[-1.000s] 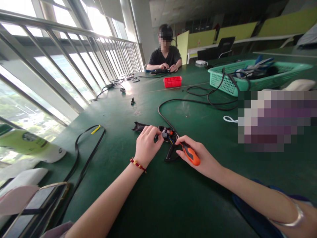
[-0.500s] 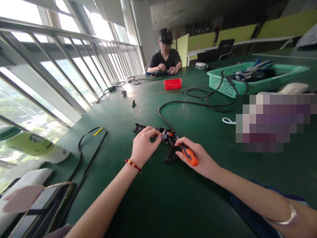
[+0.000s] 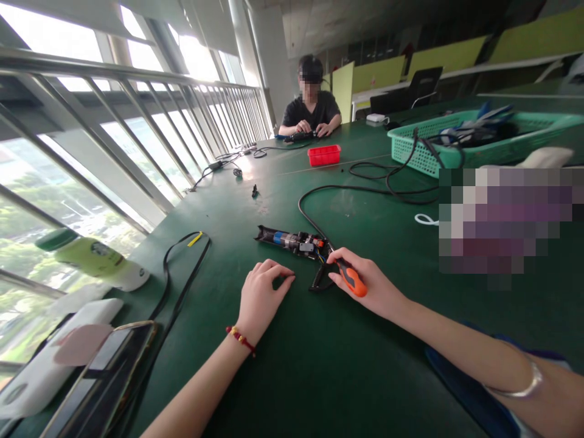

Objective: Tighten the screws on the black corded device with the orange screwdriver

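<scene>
An opened black device [image 3: 292,241] with a blue band, a grey part and coloured wires lies on the green table [image 3: 292,365], its black cable running off to the back right. My left hand [image 3: 264,292] is in front of it, apart from it, with thumb and index fingertips pinched together; something tiny and dark may be at the tips, too small to name. My right hand [image 3: 369,283] grips an orange and black screwdriver [image 3: 353,281], whose shaft points at the device's right end, near a black curved piece [image 3: 316,280].
A red tray [image 3: 323,156] stands farther back, before a person [image 3: 311,112] handling a similar device. At right is a green basket [image 3: 415,152] of tools and cables. On the left are a bottle [image 3: 103,261], a phone [image 3: 104,371] and a black strap [image 3: 182,292]. A small black part [image 3: 255,191] lies beyond the device.
My left hand has come away from the device toward me, uncovering its body. My right hand keeps its hold on the screwdriver at the right end. The view has shifted slightly.
</scene>
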